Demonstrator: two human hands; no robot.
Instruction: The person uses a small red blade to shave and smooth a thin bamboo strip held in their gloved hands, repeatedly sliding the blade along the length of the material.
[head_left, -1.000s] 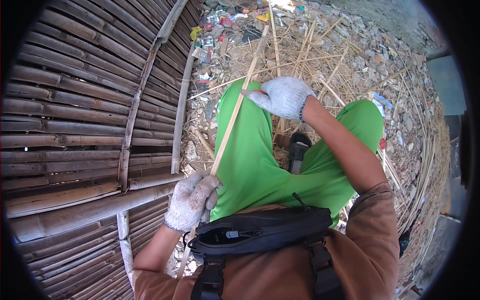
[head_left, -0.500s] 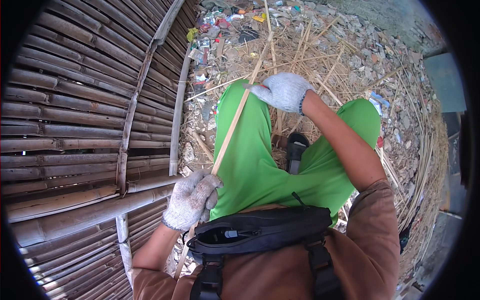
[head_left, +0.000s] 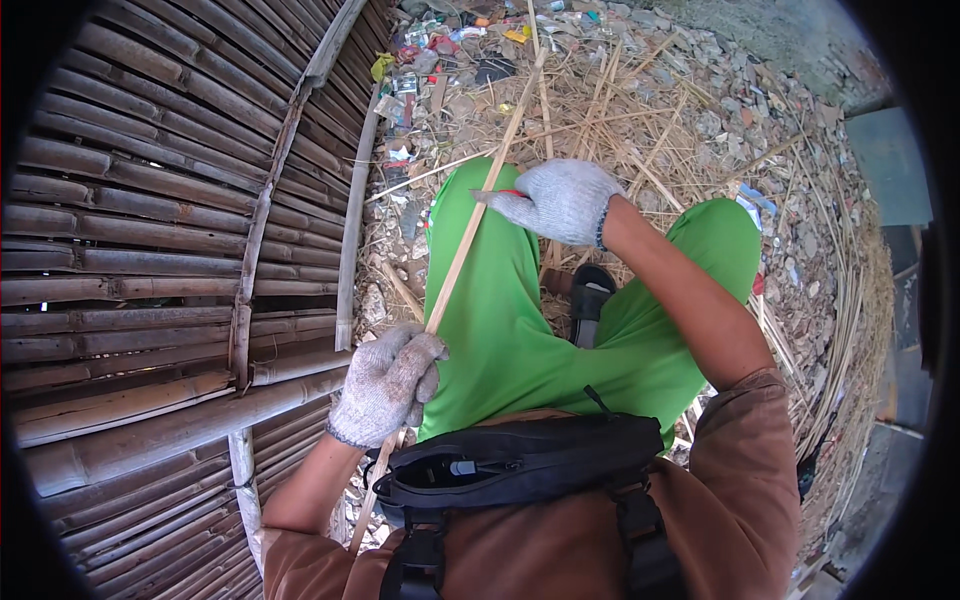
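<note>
A long pale bamboo strip (head_left: 462,262) slants across my left knee, its far end over the littered ground and its near end passing beside my waist bag. My left hand (head_left: 385,385), in a greyish-white knit glove, is wrapped round the strip near my thigh. Over the knee, my gloved right hand (head_left: 562,203) is closed round what looks like a small knife (head_left: 518,193). Only a bit of red handle and a dark tip show, and the tip meets the strip. The glove hides the rest of it. Green trousers (head_left: 500,300) cover my bent legs.
A bamboo slat wall (head_left: 180,210) stands close on my left, with a pole (head_left: 361,220) along its edge. Shavings and strips (head_left: 640,130) litter the stony ground ahead. More long strips (head_left: 845,330) lie to the right. A black waist bag (head_left: 530,460) is at my middle.
My right hand has slid a little toward me along the strip, with the red-handled tool in it. My left hand keeps its grip and has shifted only slightly.
</note>
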